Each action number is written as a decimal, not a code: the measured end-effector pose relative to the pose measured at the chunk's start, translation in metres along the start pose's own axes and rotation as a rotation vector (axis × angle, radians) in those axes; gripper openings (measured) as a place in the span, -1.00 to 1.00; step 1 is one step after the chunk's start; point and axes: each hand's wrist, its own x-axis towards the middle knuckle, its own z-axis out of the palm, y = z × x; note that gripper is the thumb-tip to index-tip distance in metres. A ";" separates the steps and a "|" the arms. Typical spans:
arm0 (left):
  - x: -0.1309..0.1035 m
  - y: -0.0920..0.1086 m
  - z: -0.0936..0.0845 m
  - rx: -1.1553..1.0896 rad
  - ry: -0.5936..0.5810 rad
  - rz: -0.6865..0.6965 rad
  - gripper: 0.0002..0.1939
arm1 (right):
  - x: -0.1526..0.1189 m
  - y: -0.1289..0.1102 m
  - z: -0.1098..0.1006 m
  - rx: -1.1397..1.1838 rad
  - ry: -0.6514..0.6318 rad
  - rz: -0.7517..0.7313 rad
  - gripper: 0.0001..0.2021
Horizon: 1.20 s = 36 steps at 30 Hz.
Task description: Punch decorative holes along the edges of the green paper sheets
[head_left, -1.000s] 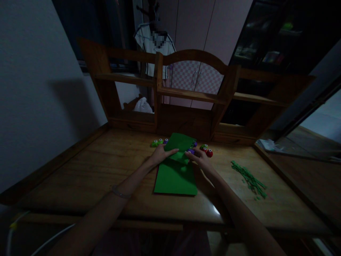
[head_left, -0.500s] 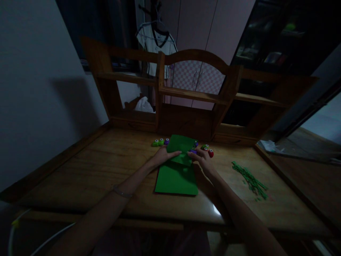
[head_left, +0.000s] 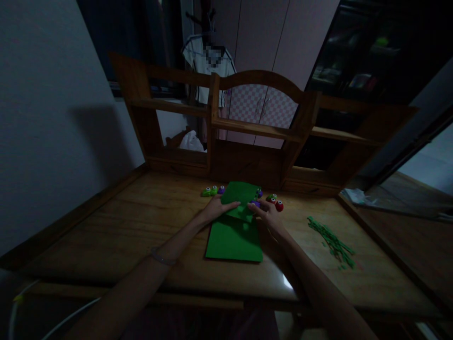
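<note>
A green sheet [head_left: 239,196] is raised and tilted above a second green sheet [head_left: 233,243] that lies on the wooden desk. My left hand [head_left: 217,208] grips the raised sheet at its left side, thumb on top and fingers hidden behind. At the sheet's right edge, my right hand [head_left: 267,211] has its thumb and fingers closed on a small purple piece [head_left: 254,204]. Small holes or dark marks show along the sheet's upper right edge. Part of another purple piece peeks out behind it.
Green and purple pieces with eye shapes [head_left: 213,191] sit behind my left hand. Red and green ones [head_left: 279,205] lie beyond my right hand. Thin green paper strips [head_left: 331,238] are heaped on the right. A wooden shelf [head_left: 258,127] borders the desk's back.
The fingers of my right hand and the purple piece have shifted very slightly left. Both hands keep their grip, and the sheets look much the same.
</note>
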 end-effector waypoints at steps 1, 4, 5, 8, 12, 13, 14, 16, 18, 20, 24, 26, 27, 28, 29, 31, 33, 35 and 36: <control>0.000 0.000 0.000 -0.004 0.009 -0.002 -0.53 | 0.000 0.000 0.001 0.007 -0.006 0.015 -0.68; 0.001 -0.001 -0.002 -0.025 0.025 -0.017 -0.51 | 0.001 0.000 0.002 0.042 -0.023 0.042 -0.65; 0.002 -0.001 -0.002 -0.028 0.026 -0.021 -0.51 | 0.002 0.000 0.002 0.056 -0.026 0.044 -0.64; 0.004 -0.003 -0.003 -0.009 0.048 -0.020 -0.50 | 0.002 -0.001 0.001 0.106 -0.020 0.048 -0.64; 0.009 -0.006 -0.006 0.054 0.135 -0.009 -0.47 | 0.003 -0.002 -0.002 0.148 0.057 0.024 -0.61; 0.009 -0.007 -0.007 0.070 0.153 -0.018 -0.46 | 0.004 -0.002 -0.004 0.158 0.076 0.019 -0.58; 0.010 -0.007 -0.008 0.081 0.161 -0.028 -0.46 | 0.004 -0.001 -0.005 0.172 0.093 0.018 -0.56; 0.010 -0.008 -0.009 0.089 0.163 -0.040 -0.47 | 0.006 -0.001 -0.009 0.205 0.128 0.037 -0.52; 0.010 -0.008 -0.009 0.084 0.152 -0.034 -0.48 | 0.008 0.001 -0.012 0.233 0.172 0.071 -0.47; 0.010 -0.008 -0.009 0.078 0.149 -0.028 -0.49 | 0.010 0.004 -0.017 0.259 0.216 0.100 -0.44; 0.009 -0.006 -0.009 0.066 0.170 -0.060 -0.48 | 0.015 0.010 -0.026 0.307 0.258 0.134 -0.42; 0.009 -0.005 -0.008 0.048 0.169 -0.072 -0.47 | 0.016 0.012 -0.029 0.333 0.272 0.169 -0.42; 0.009 -0.005 -0.008 0.036 0.165 -0.073 -0.46 | 0.017 0.012 -0.031 0.347 0.275 0.187 -0.43; 0.009 -0.005 -0.007 0.023 0.160 -0.072 -0.46 | 0.017 0.012 -0.032 0.362 0.275 0.199 -0.44; 0.008 -0.006 -0.007 0.011 0.155 -0.066 -0.46 | 0.017 0.012 -0.033 0.375 0.271 0.203 -0.44; 0.009 -0.007 -0.007 -0.007 0.149 -0.046 -0.46 | 0.017 0.012 -0.034 0.391 0.263 0.192 -0.46; 0.009 -0.008 -0.007 -0.014 0.156 -0.031 -0.46 | 0.017 0.011 -0.035 0.393 0.273 0.162 -0.47; 0.009 -0.009 -0.008 -0.010 0.165 -0.036 -0.46 | 0.018 0.011 -0.035 0.389 0.297 0.122 -0.49; 0.009 -0.009 -0.008 -0.005 0.167 -0.041 -0.46 | 0.018 0.011 -0.035 0.385 0.311 0.099 -0.49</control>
